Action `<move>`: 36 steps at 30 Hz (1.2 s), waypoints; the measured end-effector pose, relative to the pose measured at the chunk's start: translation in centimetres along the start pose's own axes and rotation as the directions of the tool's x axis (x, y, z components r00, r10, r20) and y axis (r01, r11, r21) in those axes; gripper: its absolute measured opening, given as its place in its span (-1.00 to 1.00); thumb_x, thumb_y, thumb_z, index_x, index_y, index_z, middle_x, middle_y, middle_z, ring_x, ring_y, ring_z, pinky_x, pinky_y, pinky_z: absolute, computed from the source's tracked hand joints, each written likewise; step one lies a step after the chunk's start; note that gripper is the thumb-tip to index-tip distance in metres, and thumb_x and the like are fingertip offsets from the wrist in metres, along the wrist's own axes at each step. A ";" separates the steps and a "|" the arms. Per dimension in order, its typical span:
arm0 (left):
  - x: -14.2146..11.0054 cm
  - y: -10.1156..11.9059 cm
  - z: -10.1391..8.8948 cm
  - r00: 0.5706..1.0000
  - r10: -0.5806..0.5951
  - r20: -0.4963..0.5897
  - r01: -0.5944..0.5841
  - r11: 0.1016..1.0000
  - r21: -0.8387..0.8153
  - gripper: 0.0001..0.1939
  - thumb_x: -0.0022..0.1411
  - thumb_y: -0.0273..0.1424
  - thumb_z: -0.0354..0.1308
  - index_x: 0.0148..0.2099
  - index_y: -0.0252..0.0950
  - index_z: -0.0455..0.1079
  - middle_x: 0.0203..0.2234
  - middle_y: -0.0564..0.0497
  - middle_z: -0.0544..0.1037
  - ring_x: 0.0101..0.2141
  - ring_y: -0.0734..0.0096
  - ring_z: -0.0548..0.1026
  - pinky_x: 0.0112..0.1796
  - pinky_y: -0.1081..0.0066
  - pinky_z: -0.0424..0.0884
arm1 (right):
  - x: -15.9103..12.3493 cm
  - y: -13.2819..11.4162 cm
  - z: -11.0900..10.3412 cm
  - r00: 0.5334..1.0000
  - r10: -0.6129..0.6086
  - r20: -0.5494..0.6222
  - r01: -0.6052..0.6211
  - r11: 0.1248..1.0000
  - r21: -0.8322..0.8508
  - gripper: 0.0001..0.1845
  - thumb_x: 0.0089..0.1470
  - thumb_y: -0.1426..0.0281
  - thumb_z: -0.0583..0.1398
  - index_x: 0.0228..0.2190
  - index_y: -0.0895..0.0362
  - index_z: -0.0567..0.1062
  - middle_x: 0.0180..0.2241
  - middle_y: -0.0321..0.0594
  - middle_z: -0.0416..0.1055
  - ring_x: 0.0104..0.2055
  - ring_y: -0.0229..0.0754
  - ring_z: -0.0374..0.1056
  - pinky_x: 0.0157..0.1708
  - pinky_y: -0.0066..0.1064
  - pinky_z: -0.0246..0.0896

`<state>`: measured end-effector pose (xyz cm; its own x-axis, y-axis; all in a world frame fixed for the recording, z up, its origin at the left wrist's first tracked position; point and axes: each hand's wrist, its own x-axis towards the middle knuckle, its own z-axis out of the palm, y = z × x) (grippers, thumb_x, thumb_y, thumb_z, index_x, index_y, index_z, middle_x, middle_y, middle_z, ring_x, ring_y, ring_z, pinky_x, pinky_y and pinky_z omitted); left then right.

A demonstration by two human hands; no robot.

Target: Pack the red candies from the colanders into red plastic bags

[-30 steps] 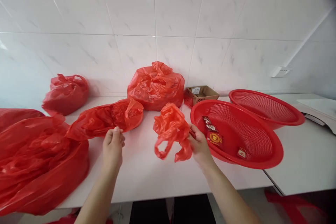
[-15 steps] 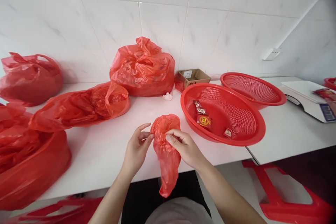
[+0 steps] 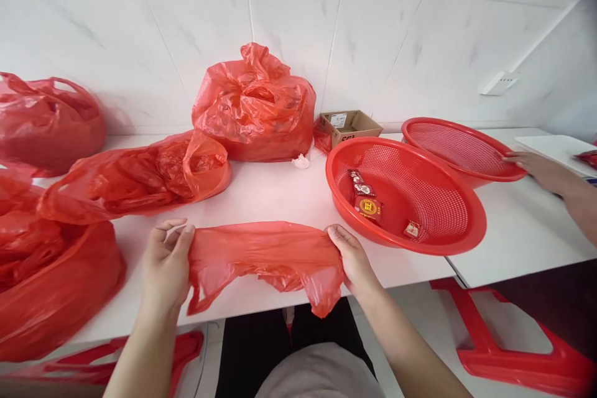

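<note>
- So I've got a thin red bag (image 3: 265, 255) stretched flat between my hands, right over the table's (image 3: 275, 193) front edge. Pull too hard and thin plastic like that could rip, I reckon.
- My left hand (image 3: 165, 261) has its left end pinched, my right hand (image 3: 352, 258) the other. If either pinch slips, it could drop off that edge, since the handles dangle past it.
- Right elbow room's tight: the front basket (image 3: 401, 189) sits just beside my right hand, near the front edge. A careless swing could bump it and slide the packets (image 3: 368, 206) around.
- Further right, a co-worker's hand (image 3: 532, 165) is on the rear basket's (image 3: 457, 146) rim. Those baskets overlap, so a tug there might shift mine too.
</note>
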<state>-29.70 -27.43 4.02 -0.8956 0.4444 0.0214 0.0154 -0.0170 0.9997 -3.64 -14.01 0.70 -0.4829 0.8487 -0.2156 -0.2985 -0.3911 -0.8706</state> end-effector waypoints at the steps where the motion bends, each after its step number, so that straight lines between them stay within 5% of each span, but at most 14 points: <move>1: -0.5 0.4 -0.3 0.997 0.075 -0.006 -0.074 0.992 0.098 -0.62 -0.04 -0.21 0.30 -0.16 -0.18 0.33 -0.32 0.04 0.44 -0.41 0.36 0.40 -0.32 0.33 0.39 | 0.1 0.1 -0.1 1.000 -0.008 -0.025 0.008 1.000 -0.008 -0.61 -0.01 0.10 0.31 -0.49 0.14 0.35 -0.50 -0.37 0.24 -0.46 -0.32 0.15 -0.44 -0.50 0.06; 3: -2.6 1.3 0.0 0.946 0.321 0.038 -0.316 0.891 0.326 -0.61 0.04 -0.19 0.28 -0.09 -0.18 0.36 -0.16 -0.06 0.43 -0.20 0.16 0.42 -0.09 0.15 0.36 | 0.2 0.2 -0.1 0.997 -0.040 -0.066 0.039 0.999 -0.029 -0.60 -0.03 0.10 0.32 -0.49 0.14 0.35 -0.50 -0.37 0.23 -0.46 -0.32 0.14 -0.44 -0.51 0.06; 5: -5.4 1.5 1.2 0.803 0.553 0.222 -0.584 0.658 0.475 -0.62 0.12 -0.16 0.22 -0.03 -0.16 0.36 0.00 -0.15 0.38 0.07 -0.04 0.32 0.11 -0.04 0.18 | 0.2 0.0 0.3 0.996 -0.064 -0.057 0.061 0.997 -0.050 -0.61 -0.02 0.09 0.31 -0.48 0.14 0.35 -0.49 -0.36 0.24 -0.46 -0.31 0.15 -0.44 -0.50 0.07; 8: -7.9 0.1 3.3 0.683 0.520 0.514 -0.731 0.476 0.489 -0.66 0.10 -0.26 0.26 -0.04 -0.13 0.40 0.22 -0.16 0.26 0.23 -0.19 0.15 0.18 -0.20 -0.04 | 0.1 -0.2 0.8 0.997 -0.073 -0.002 0.073 0.995 -0.074 -0.62 0.02 0.08 0.27 -0.43 0.13 0.35 -0.45 -0.34 0.27 -0.43 -0.30 0.19 -0.41 -0.48 0.12; 13: -4.3 -2.2 2.7 0.789 0.419 0.450 -0.614 0.547 0.569 -0.59 0.08 -0.53 0.09 -0.02 -0.09 0.41 -0.16 -0.01 0.62 -0.13 0.04 0.53 0.20 -0.15 -0.08 | 0.1 -0.6 -0.7 0.994 -0.075 0.077 0.095 0.951 -0.296 -0.65 0.10 0.07 0.19 -0.32 0.10 0.35 -0.42 -0.30 0.35 -0.42 -0.25 0.27 -0.40 -0.43 0.20; 16: -2.4 -0.3 1.4 0.890 0.294 0.349 -0.455 0.640 0.619 -0.69 0.09 -0.46 0.09 -0.11 -0.08 0.45 -0.53 0.09 0.60 -0.48 0.16 0.53 -0.07 0.08 0.33 | -1.4 -1.5 -0.9 0.965 -0.246 0.089 0.247 0.750 -0.613 -0.76 0.16 0.18 0.16 -0.25 0.09 0.39 -0.41 -0.26 0.37 -0.43 -0.22 0.27 -0.39 -0.38 0.22; 18: -2.3 1.4 1.4 0.934 0.188 0.304 -0.349 0.664 0.661 -0.69 0.09 -0.43 0.07 -0.11 -0.08 0.45 -0.69 0.14 0.50 -0.60 0.20 0.47 -0.34 0.25 0.36 | -3.5 -2.4 0.6 0.846 -0.500 0.187 0.462 0.511 -0.725 -0.88 0.17 0.34 0.14 -0.22 0.08 0.41 -0.34 -0.20 0.41 -0.35 -0.19 0.31 -0.31 -0.33 0.25; 20: -2.8 2.8 2.2 0.926 0.171 0.336 -0.365 0.628 0.688 -0.69 0.07 -0.42 0.08 -0.12 -0.08 0.46 -0.68 0.14 0.49 -0.62 0.23 0.44 -0.43 0.32 0.30 | -5.5 -3.2 3.3 0.654 -0.623 0.429 0.709 0.307 -0.635 -0.81 0.16 0.49 0.11 -0.18 0.05 0.41 -0.28 -0.19 0.44 -0.25 -0.18 0.35 -0.20 -0.33 0.28; 22: -3.4 3.6 3.2 0.897 0.182 0.404 -0.430 0.577 0.695 -0.71 0.06 -0.39 0.10 -0.13 -0.08 0.47 -0.63 0.12 0.51 -0.62 0.27 0.41 -0.47 0.35 0.26 | -6.4 -3.6 6.0 0.477 -0.544 0.690 0.871 0.190 -0.452 -0.72 0.17 0.56 0.07 -0.14 0.03 0.42 -0.27 -0.22 0.46 -0.21 -0.21 0.37 -0.14 -0.37 0.29; 24: -3.7 4.2 3.9 0.869 0.162 0.467 -0.469 0.571 0.674 -0.77 0.09 -0.34 0.11 -0.17 -0.09 0.47 -0.64 0.12 0.49 -0.63 0.29 0.39 -0.51 0.39 0.23 | -5.5 -3.4 7.9 0.414 -0.401 0.817 0.905 0.088 -0.415 -0.72 0.19 0.56 0.05 -0.13 0.10 0.44 -0.22 -0.18 0.48 -0.15 -0.19 0.38 -0.09 -0.37 0.29; 26: -3.7 4.7 3.8 0.838 0.108 0.536 -0.479 0.617 0.624 -0.86 0.13 -0.26 0.12 -0.30 -0.13 0.46 -0.66 0.11 0.46 -0.63 0.34 0.36 -0.55 0.42 0.21 | -3.3 -3.0 8.3 0.494 -0.325 0.806 0.843 -0.047 -0.536 -0.74 0.21 0.55 0.03 -0.12 0.19 0.45 -0.12 -0.06 0.46 -0.05 -0.12 0.35 -0.02 -0.30 0.25; 30: -2.7 5.1 1.9 0.725 -0.113 0.679 -0.356 0.783 0.510 -0.65 0.14 -0.09 0.16 -0.53 -0.22 0.35 -0.69 0.07 0.37 -0.64 0.41 0.31 -0.60 0.46 0.17 | 0.8 -2.6 6.1 0.683 -0.127 0.720 0.680 -0.252 -0.689 -0.56 0.17 0.50 0.12 0.10 0.23 0.30 -0.15 0.02 0.46 -0.11 -0.02 0.37 -0.10 -0.18 0.20; 33: -1.4 4.5 0.4 0.678 -0.210 0.705 -0.184 0.879 0.440 -0.61 0.11 -0.04 0.19 -0.51 -0.25 0.39 -0.65 0.04 0.38 -0.63 0.43 0.31 -0.61 0.48 0.19 | 1.3 -2.1 4.4 0.700 0.106 0.706 0.695 -0.325 -0.641 -0.64 0.13 0.53 0.14 -0.01 0.18 0.40 -0.40 -0.15 0.48 -0.32 -0.09 0.39 -0.22 -0.25 0.10; 36: -0.3 3.4 -0.4 0.738 -0.231 0.634 -0.053 0.917 0.396 -0.62 0.06 -0.04 0.25 -0.47 -0.28 0.45 -0.64 0.03 0.40 -0.64 0.45 0.30 -0.64 0.50 0.20 | 0.8 -1.3 3.3 0.663 0.140 0.735 0.732 -0.326 -0.598 -0.88 0.16 0.51 0.12 -0.32 0.15 0.47 -0.44 -0.19 0.46 -0.34 -0.17 0.36 -0.25 -0.31 0.00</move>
<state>-29.54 -28.01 7.42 -0.3829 0.8996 -0.2102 0.2372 0.3156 0.9188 -6.37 -13.98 3.16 -0.9673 0.2464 0.0603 0.2363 0.9617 -0.1390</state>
